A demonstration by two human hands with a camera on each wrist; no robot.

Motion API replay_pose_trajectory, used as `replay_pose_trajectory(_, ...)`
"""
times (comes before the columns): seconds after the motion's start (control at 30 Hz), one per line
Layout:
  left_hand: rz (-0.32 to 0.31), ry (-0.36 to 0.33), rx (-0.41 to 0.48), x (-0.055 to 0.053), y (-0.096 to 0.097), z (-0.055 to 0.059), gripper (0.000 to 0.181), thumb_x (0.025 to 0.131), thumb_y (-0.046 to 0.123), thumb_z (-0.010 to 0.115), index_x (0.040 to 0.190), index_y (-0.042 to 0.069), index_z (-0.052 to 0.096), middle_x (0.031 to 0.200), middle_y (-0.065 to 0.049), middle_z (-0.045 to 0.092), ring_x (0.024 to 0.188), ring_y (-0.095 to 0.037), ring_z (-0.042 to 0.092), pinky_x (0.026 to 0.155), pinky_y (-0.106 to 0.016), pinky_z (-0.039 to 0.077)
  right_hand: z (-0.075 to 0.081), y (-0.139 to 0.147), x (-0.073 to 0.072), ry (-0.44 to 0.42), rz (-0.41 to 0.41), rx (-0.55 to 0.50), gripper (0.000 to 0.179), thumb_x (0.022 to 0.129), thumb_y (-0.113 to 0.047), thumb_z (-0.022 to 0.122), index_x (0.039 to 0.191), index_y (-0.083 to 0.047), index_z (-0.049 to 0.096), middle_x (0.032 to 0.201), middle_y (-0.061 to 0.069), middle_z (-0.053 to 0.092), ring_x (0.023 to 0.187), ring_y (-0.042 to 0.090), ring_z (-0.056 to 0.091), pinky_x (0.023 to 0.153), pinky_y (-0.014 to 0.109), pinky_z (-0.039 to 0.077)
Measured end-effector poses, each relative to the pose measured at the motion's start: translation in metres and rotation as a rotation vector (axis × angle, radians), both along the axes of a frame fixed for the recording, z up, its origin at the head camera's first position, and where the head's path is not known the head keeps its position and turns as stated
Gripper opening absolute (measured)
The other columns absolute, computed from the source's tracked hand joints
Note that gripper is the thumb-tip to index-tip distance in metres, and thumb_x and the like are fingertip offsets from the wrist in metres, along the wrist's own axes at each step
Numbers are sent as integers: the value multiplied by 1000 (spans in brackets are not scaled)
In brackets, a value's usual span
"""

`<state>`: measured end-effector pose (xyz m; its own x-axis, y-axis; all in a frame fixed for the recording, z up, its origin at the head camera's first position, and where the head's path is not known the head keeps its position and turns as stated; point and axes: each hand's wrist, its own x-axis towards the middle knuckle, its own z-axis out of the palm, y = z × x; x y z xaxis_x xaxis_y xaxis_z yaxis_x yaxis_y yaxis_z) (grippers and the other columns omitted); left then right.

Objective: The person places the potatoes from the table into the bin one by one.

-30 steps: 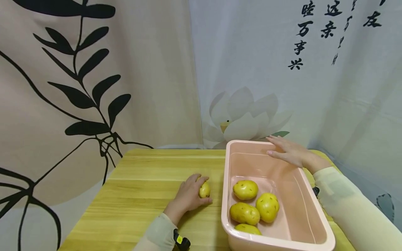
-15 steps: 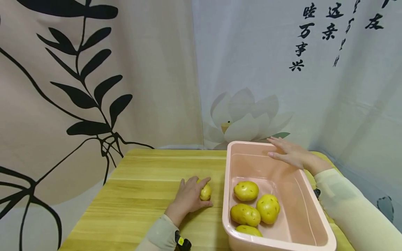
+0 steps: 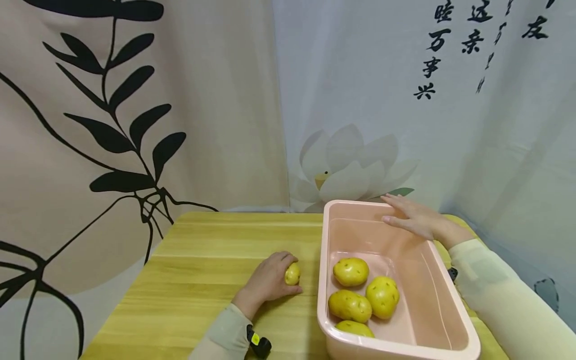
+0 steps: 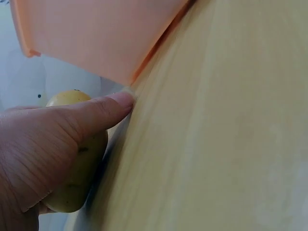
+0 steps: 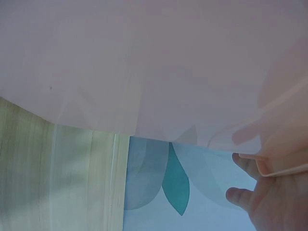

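Note:
On the table, my left hand (image 3: 269, 278) grips a yellow potato (image 3: 292, 274), thumb at the near side and fingers over the far side. In the left wrist view the thumb crosses in front of the potato (image 4: 74, 192), hiding its middle. My right hand (image 3: 416, 218) rests on the far right corner of the pink plastic tub (image 3: 321, 280), its fingers fairly straight over the rim. Several potatoes lie in the tub, one of them a round potato (image 3: 382, 297). In the right wrist view two fingertips of the right hand (image 5: 274, 204) show beside the tub's rim.
The wooden table (image 3: 216, 280) carries the tub on its right part, left of my right forearm. Behind it hangs a curtain (image 3: 234, 110) with a plant print, a flower and black writing. A black wrist device (image 3: 258, 344) sits on my left cuff.
The left hand's fingers were spread more loosely round the potato half a second ago and now lie closer together on it. The right hand and the tub have stayed put.

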<state>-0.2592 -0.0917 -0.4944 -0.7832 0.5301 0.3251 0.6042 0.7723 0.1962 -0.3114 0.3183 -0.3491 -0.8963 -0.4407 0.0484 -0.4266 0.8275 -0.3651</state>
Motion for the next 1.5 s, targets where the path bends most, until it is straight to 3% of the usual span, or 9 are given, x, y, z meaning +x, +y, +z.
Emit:
replay_pose_trajectory(0.17,-30,5,11,-1,-1,-1,68,70,57,79,126,22,60,115,1,57,105,-18,55,86,-39,50,1,0,-1,0,5,1,77,94,-57,49,153,-14,26,157,17,21,142,43,14,108,66,14)
replay_pose_trajectory(0.63,-12,-52,86,-6,-2,-1,62,70,51,82,121,22,62,112,3,56,102,-16,54,87,-37,48,4,1,-2,-18,-9,9,78,94,-59,48,154,-16,24,158,16,19,143,42,11,108,67,12)
replay_pose_trajectory(1.1,14,-153,341,-10,-10,2,61,73,40,83,124,16,61,121,2,58,105,-15,56,86,-35,50,4,1,0,-12,-9,1,76,94,-56,50,153,-14,26,157,17,20,143,43,12,108,67,13)
replay_pose_trajectory(1.5,8,-175,508,-7,-12,18,61,73,43,83,123,17,61,120,2,60,106,-15,57,86,-36,50,2,0,0,-6,-5,12,77,94,-57,49,153,-13,26,157,17,20,143,42,12,108,66,13)
